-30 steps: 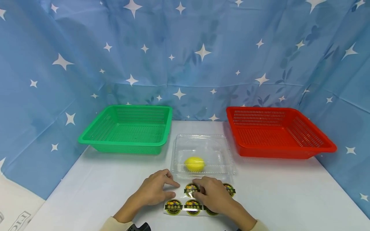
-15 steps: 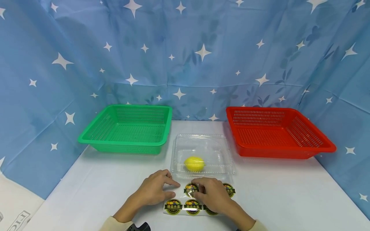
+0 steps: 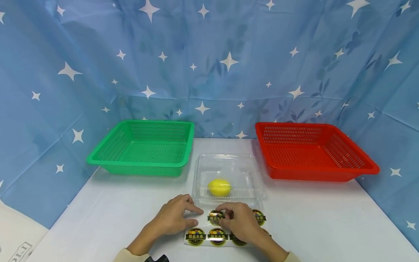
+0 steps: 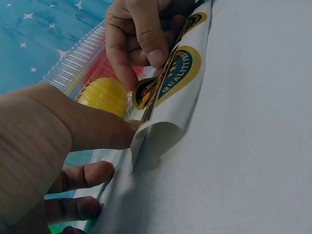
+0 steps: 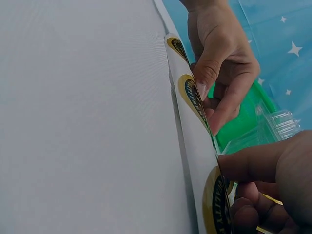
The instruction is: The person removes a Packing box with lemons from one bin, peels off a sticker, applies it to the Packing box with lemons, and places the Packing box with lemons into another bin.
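A sheet of round black-and-gold fruit stickers (image 3: 207, 226) lies in the middle of the table, its near edge curled up in the left wrist view. My left hand (image 3: 175, 217) is at the sheet's left end, index finger and thumb stretched out and apart, their tips touching the sheet or close to it. The right hand (image 3: 243, 222) bends over a sticker (image 3: 214, 218) in the far row. Its thumb and index fingertips touch the sheet with a gap between them; the other fingers are curled and partly hidden. Whether a sticker edge is lifted, I cannot tell.
Just beyond the sheet stands a clear plastic box (image 3: 242, 171) with a yellow lemon (image 3: 219, 187) inside. A green basket (image 3: 137, 169) is at the back left, a red basket (image 3: 307, 174) at the back right. Behind hangs a blue star-patterned curtain (image 3: 209, 65).
Both hands stay almost where they were on the sticker sheet. The whole head view has shifted by a few pixels.
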The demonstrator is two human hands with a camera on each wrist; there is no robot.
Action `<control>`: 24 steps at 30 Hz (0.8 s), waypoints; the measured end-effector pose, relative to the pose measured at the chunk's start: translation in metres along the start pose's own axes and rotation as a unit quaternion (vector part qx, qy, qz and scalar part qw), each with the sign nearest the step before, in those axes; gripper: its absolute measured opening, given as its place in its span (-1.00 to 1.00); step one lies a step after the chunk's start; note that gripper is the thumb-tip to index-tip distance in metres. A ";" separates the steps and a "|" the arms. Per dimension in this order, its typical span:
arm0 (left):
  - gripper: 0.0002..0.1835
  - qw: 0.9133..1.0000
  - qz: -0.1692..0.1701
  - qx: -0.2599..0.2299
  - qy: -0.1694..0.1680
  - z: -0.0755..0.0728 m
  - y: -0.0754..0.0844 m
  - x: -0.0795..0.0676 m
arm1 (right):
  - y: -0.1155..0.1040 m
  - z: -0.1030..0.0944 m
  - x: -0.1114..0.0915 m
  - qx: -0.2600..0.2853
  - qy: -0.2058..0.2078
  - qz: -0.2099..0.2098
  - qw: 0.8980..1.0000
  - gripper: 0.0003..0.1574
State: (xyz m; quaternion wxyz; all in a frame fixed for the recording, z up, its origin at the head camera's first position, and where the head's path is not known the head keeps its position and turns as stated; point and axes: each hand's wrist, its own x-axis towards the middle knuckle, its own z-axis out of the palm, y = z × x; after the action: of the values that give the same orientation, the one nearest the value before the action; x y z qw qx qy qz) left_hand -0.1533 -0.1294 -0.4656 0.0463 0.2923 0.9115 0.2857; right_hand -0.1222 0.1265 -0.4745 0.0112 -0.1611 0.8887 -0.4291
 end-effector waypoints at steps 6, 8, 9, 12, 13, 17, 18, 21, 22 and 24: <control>-0.70 1.000 0.004 0.010 -0.002 0.000 0.001 0.001 | -0.003 -0.001 0.000 0.007 0.007 0.000 1.000 -0.77; -0.70 1.000 0.004 0.016 -0.003 -0.001 0.002 0.001 | -0.004 -0.001 0.000 0.001 0.019 -0.010 1.000 -0.79; -0.70 1.000 0.003 0.018 -0.005 -0.002 0.002 0.001 | -0.005 0.000 -0.001 -0.004 0.026 -0.016 1.000 -0.79; -0.70 1.000 0.002 0.025 -0.007 -0.003 0.003 0.002 | -0.006 0.001 -0.001 -0.020 0.045 -0.033 0.998 -0.77; -0.69 1.000 0.002 0.027 -0.007 -0.003 0.004 0.002 | -0.006 0.002 -0.001 -0.023 0.050 -0.038 0.998 -0.77; -0.69 1.000 0.000 0.030 -0.008 -0.002 0.004 0.002 | -0.006 0.003 -0.001 -0.038 0.061 -0.047 0.996 -0.77; -0.69 1.000 -0.002 0.030 -0.008 -0.002 0.004 0.002 | -0.006 0.003 -0.001 -0.039 0.062 -0.046 0.996 -0.77; -0.70 1.000 -0.006 0.029 -0.010 -0.001 0.004 0.001 | -0.006 0.002 -0.001 -0.039 0.059 -0.042 0.997 -0.78; -0.70 1.000 -0.006 0.028 -0.010 0.000 0.004 0.001 | -0.007 0.002 -0.002 -0.037 0.058 -0.040 0.997 -0.78; -0.70 0.999 -0.006 0.032 -0.009 0.000 0.004 0.001 | -0.008 0.002 -0.003 -0.035 0.059 -0.042 0.997 -0.77</control>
State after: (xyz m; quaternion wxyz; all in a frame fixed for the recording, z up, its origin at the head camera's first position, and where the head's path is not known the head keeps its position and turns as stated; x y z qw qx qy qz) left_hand -0.1516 -0.1262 -0.4632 0.0470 0.2906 0.9216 0.2530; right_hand -0.1164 0.1212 -0.4701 -0.0647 -0.1727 0.8949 -0.4063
